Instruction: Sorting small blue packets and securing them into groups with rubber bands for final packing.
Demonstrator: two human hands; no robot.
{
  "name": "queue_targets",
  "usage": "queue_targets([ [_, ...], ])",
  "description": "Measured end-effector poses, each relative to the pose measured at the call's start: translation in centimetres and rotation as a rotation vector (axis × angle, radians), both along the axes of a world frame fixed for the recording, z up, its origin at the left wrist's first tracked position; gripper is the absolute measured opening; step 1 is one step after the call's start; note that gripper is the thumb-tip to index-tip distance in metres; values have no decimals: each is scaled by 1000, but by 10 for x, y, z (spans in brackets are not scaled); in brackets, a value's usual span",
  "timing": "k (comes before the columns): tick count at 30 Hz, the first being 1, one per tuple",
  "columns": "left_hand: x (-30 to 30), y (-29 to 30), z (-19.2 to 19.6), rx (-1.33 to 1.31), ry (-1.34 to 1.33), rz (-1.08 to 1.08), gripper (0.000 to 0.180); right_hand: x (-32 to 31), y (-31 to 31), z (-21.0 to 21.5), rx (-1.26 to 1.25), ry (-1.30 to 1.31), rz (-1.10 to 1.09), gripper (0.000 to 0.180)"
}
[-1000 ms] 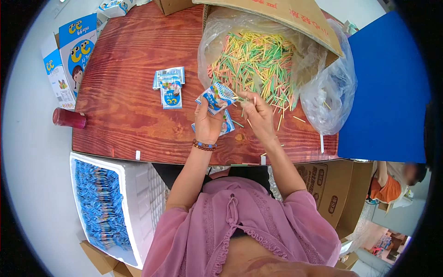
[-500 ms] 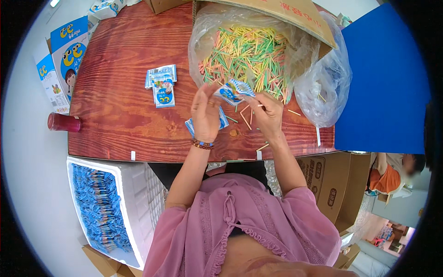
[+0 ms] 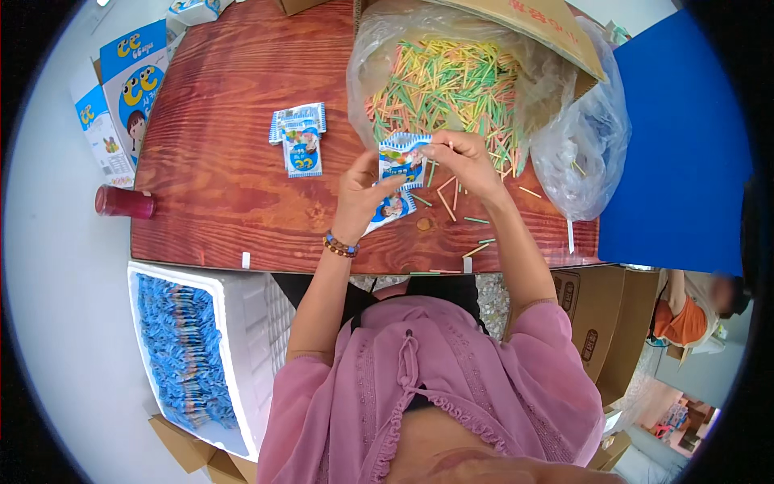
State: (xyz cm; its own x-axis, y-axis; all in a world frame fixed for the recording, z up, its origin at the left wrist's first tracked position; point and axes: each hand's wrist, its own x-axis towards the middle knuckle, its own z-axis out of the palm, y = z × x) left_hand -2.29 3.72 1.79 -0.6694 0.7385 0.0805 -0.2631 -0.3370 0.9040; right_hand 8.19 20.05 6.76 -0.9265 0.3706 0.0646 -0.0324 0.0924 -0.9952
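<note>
Between my two hands is a small blue-and-white printed sachet (image 3: 401, 164), held upright above the table. My left hand (image 3: 359, 200), with a beaded bracelet at the wrist, grips its lower left side between thumb and fingers. At the top right edge, my right hand (image 3: 472, 165) pinches the sachet with thumb and forefinger. Just below lies a second sachet (image 3: 393, 210), partly covered by the left hand and the held one. Further left, a few matching sachets (image 3: 302, 153) overlap on the wood. Whether the held sachet is open at its top I cannot tell.
Beyond my hands, a cardboard box (image 3: 532, 36) lined with a clear plastic bag (image 3: 584, 149) holds many coloured thin sticks (image 3: 455, 89). Loose sticks (image 3: 446, 202) lie nearby. A red-lidded jar (image 3: 125, 202) stands left. Below left, a white foam box (image 3: 223, 347) holds many blue sachets.
The held sachet has turned from slanted to upright. My left hand, more spread before, has closed on its lower side; my right hand has moved up slightly. The whole view has shifted a little.
</note>
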Motion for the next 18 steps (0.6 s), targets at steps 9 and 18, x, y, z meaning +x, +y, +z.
queue_targets([
  [9, -26, -53, -33, -155, -51, 214, 16, -61, -48, -36, -27, -192, 155, 15],
  [18, -86, -80, -62, -387, 276, 620, 32, -151, -85, -79, 409, -148, -14, 37],
])
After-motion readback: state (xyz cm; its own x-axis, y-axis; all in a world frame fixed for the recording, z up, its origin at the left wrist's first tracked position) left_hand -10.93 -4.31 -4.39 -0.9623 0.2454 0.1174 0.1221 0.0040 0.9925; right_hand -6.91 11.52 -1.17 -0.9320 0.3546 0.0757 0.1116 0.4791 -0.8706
